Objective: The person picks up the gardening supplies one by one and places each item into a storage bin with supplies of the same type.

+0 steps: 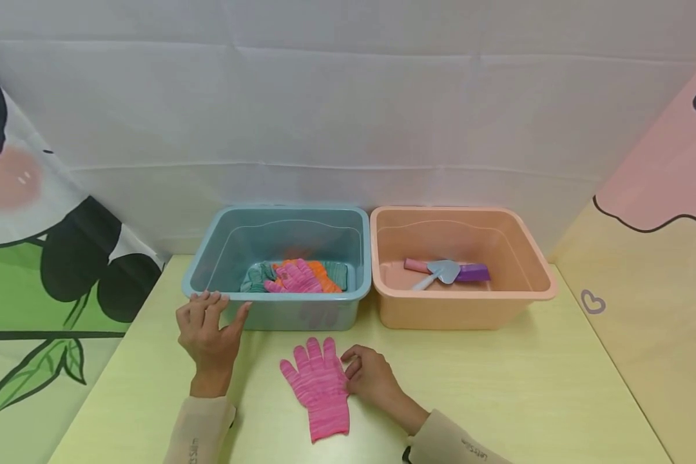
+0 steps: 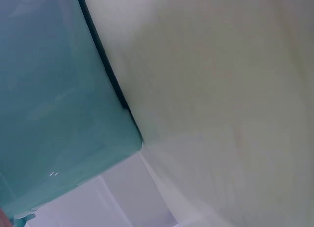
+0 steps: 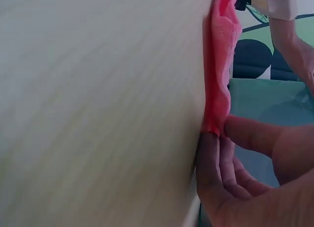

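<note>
Resting at the near left corner of the teal plastic bin, the left hand stands upright with its fingers straight, their tips touching the rim and the thumb spread toward the bin's front wall; it holds nothing. At about three o'clock from it, the right hand lies on the pale yellow table, its fingers loosely bent, with the thumb and forefinger closed on the edge of the pink knit glove; the right wrist view shows that edge caught between fingertip and thumb.

That pink knit glove lies flat on the table, fingers pointing to twelve o'clock and cuff to six, just left of the right hand, right of and nearer than the left, and just in front of the teal bin without touching it.

Inside the teal bin lies a heap of gloves: pink on top, orange beneath, teal-green at both sides. Touching it at three o'clock stands the peach plastic bin, which holds a pale blue toy trowel lying across a pink-and-purple toy tool.
</note>
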Demonstrator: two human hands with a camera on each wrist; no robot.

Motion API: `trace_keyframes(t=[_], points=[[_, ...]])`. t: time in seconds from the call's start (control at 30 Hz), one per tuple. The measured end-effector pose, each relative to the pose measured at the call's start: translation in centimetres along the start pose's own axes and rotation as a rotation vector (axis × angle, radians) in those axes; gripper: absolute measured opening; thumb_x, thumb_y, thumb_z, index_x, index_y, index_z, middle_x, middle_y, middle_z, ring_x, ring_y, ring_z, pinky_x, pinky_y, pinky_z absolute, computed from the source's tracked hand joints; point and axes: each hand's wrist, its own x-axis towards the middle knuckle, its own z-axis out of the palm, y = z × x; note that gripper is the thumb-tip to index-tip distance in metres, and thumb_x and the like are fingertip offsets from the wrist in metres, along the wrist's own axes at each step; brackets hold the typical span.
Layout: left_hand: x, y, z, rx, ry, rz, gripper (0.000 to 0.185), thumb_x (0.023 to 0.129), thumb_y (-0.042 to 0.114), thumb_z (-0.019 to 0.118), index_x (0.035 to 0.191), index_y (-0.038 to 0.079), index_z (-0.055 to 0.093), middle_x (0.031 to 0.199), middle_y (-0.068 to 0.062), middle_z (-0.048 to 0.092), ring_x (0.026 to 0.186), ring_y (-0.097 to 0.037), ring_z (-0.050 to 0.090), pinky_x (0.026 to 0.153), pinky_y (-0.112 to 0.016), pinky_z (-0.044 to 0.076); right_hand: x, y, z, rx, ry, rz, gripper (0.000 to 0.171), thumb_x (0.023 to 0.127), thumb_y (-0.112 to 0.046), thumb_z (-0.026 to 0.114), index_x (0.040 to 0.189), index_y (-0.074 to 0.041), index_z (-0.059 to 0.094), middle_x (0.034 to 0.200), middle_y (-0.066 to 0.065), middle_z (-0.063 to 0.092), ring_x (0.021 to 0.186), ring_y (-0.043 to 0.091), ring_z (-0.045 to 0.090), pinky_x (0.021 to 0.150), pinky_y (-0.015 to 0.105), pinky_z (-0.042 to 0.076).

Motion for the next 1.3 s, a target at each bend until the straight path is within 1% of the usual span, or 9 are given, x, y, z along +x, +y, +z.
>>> trace_keyframes(t=[0.1, 0.17, 0.27, 0.37, 0.47, 0.67, 0.87, 1.07, 1.3], points=[[-0.1, 0.0, 0.0, 0.002, 0.001, -0.002, 0.065, 0.093, 0.061, 0.074, 0.093, -0.004, 0.077, 0.093, -0.021, 0.073, 0.089, -0.045, 0.062, 0.112, -0.018, 0.042, 0.0, 0.0, 0.0, -0.004, 0.008, -0.012, 0.034, 0.074, 0.023, 0.067, 0.103, 0.006, 0.071, 0.076, 0.004, 0.067, 0.063, 0.009, 0.062, 0.058, 0.022, 0.054], [-0.2, -0.1, -0.1, 0.003, 0.002, -0.002, 0.066, 0.093, 0.062, 0.074, 0.092, -0.004, 0.077, 0.093, -0.021, 0.073, 0.089, -0.045, 0.062, 0.112, -0.018, 0.041, -0.1, 0.0, -0.1, 0.007, 0.011, -0.02, 0.029, 0.076, 0.022, 0.066, 0.1, 0.007, 0.071, 0.077, 0.005, 0.066, 0.065, 0.008, 0.061, 0.059, 0.021, 0.054], [-0.3, -0.2, 0.0, 0.001, 0.011, 0.004, 0.067, 0.093, 0.063, 0.073, 0.091, -0.004, 0.077, 0.092, -0.022, 0.073, 0.088, -0.045, 0.062, 0.112, -0.018, 0.042, -0.2, -0.1, -0.5, 0.053, 0.006, -0.027, 0.021, 0.081, 0.021, 0.067, 0.098, 0.01, 0.071, 0.079, 0.007, 0.065, 0.068, 0.01, 0.062, 0.059, 0.023, 0.058], [-0.3, -0.2, 0.1, -0.005, 0.026, 0.011, 0.067, 0.092, 0.062, 0.073, 0.09, -0.004, 0.076, 0.09, -0.022, 0.072, 0.086, -0.046, 0.061, 0.113, -0.02, 0.043, -0.3, -0.2, -0.9, 0.083, 0.01, -0.026, 0.018, 0.084, 0.02, 0.07, 0.099, 0.01, 0.071, 0.081, 0.009, 0.065, 0.069, 0.013, 0.064, 0.059, 0.025, 0.06], [-0.3, -0.3, 0.1, -0.007, 0.029, 0.015, 0.067, 0.092, 0.063, 0.073, 0.089, -0.005, 0.076, 0.09, -0.023, 0.072, 0.085, -0.046, 0.061, 0.113, -0.02, 0.042, -0.4, -0.4, -1.4, 0.099, 0.021, -0.028, 0.017, 0.085, 0.018, 0.072, 0.1, 0.011, 0.071, 0.084, 0.01, 0.065, 0.069, 0.014, 0.066, 0.059, 0.027, 0.061], [-0.2, -0.2, 0.2, -0.017, 0.052, 0.021, 0.068, 0.092, 0.063, 0.073, 0.087, -0.005, 0.075, 0.087, -0.023, 0.071, 0.083, -0.047, 0.06, 0.113, -0.021, 0.043, -0.6, -1.3, -2.6, 0.068, 0.054, -0.042, 0.018, 0.086, 0.018, 0.07, 0.102, 0.009, 0.072, 0.087, 0.015, 0.067, 0.068, 0.015, 0.068, 0.059, 0.026, 0.06], [-0.1, -0.1, 0.3, -0.026, 0.054, 0.02, 0.067, 0.091, 0.062, 0.074, 0.086, -0.005, 0.075, 0.087, -0.023, 0.071, 0.083, -0.047, 0.06, 0.113, -0.021, 0.044, -0.8, -2.5, -3.9, 0.027, 0.075, -0.059, 0.019, 0.087, 0.018, 0.069, 0.102, 0.007, 0.073, 0.09, 0.011, 0.069, 0.076, 0.017, 0.069, 0.061, 0.027, 0.061], [0.0, -0.1, 0.3, -0.023, 0.047, 0.018, 0.067, 0.091, 0.062, 0.074, 0.087, -0.005, 0.076, 0.088, -0.023, 0.072, 0.084, -0.047, 0.06, 0.113, -0.02, 0.043, -1.2, -3.9, -5.1, 0.004, 0.09, -0.091, 0.02, 0.088, 0.015, 0.069, 0.104, 0.004, 0.075, 0.096, 0.013, 0.071, 0.083, 0.02, 0.07, 0.064, 0.026, 0.06], [-0.1, -0.2, 0.3, -0.023, 0.044, 0.021, 0.066, 0.091, 0.062, 0.075, 0.088, -0.004, 0.076, 0.089, -0.023, 0.072, 0.084, -0.046, 0.061, 0.113, -0.021, 0.043, -1.6, -5.4, -6.1, 0.005, 0.106, -0.121, 0.021, 0.086, 0.016, 0.071, 0.101, 0.002, 0.076, 0.098, 0.011, 0.073, 0.084, 0.02, 0.07, 0.07, 0.024, 0.06]])
